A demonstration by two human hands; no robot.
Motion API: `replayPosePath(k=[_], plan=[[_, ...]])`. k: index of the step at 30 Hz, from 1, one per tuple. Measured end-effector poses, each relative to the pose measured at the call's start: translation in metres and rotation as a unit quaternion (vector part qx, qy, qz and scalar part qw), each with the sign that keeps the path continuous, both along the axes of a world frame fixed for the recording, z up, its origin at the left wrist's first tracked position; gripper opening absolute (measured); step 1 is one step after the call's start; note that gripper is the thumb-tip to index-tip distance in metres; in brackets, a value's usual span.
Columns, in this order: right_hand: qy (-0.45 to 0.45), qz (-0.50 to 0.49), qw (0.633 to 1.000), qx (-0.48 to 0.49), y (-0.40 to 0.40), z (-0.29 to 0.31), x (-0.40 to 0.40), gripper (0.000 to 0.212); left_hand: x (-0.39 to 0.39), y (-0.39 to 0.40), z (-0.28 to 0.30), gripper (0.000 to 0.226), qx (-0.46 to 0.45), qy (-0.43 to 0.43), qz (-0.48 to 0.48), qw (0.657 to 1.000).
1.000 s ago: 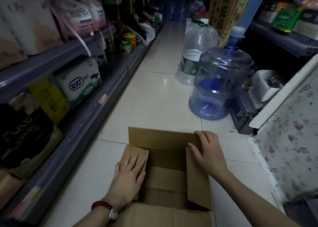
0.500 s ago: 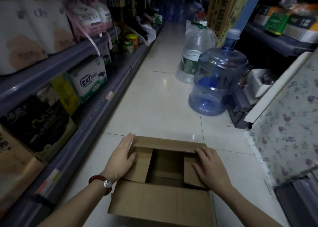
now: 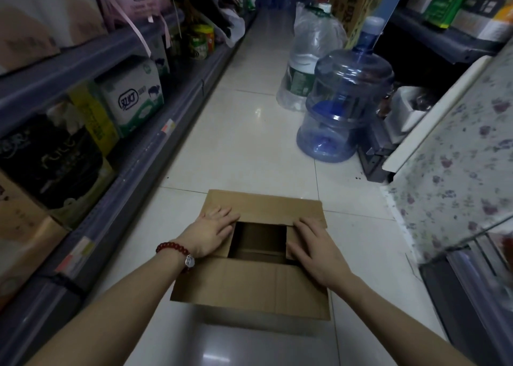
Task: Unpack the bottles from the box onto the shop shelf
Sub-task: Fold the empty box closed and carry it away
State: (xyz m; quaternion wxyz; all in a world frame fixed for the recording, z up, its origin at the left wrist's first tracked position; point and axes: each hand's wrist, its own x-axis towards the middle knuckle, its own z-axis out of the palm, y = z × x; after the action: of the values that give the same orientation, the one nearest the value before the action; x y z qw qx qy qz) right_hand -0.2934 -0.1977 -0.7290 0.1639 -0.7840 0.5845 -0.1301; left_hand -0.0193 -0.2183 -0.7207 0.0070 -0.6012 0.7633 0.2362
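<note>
Pale glossy floor tiles run down a dim shop aisle between grey metal shelving stacked with packaged goods on the left and darker racks on the right. From the head view, the brown corrugated cardboard box sits on the floor just ahead, its opening dark; no bottles show inside, so it looks emptied or nearly so. The left hand and right hand lie flat on the side flaps, fingers straight, pressing, gripping nothing. Such a box should be light, fairly stiff, yet its flaps bend easily; taking it by the two side walls seems safest. A large blue water jug stands well apart.
</note>
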Motion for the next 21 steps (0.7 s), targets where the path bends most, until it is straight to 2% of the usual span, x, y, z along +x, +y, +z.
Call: replayPosePath(k=[5,12,16,21], plan=[[-0.019,0.04,0.998,0.052,0.022,0.006,0.011,0.07,-0.003,0.006,-0.001,0.048,0.001,0.008,0.011,1.0],[-0.026,0.058,0.995,0.077,0.042,0.003,0.02,0.083,-0.003,0.009,-0.002,0.048,-0.013,0.03,0.028,0.999],[0.026,0.118,0.99,0.072,0.053,-0.004,0.021,0.111,-0.004,0.014,-0.007,0.047,-0.03,0.036,0.031,0.998],[0.079,0.169,0.98,0.063,0.061,-0.007,0.019,0.114,-0.003,0.02,-0.008,0.047,-0.033,0.043,0.03,0.998]])
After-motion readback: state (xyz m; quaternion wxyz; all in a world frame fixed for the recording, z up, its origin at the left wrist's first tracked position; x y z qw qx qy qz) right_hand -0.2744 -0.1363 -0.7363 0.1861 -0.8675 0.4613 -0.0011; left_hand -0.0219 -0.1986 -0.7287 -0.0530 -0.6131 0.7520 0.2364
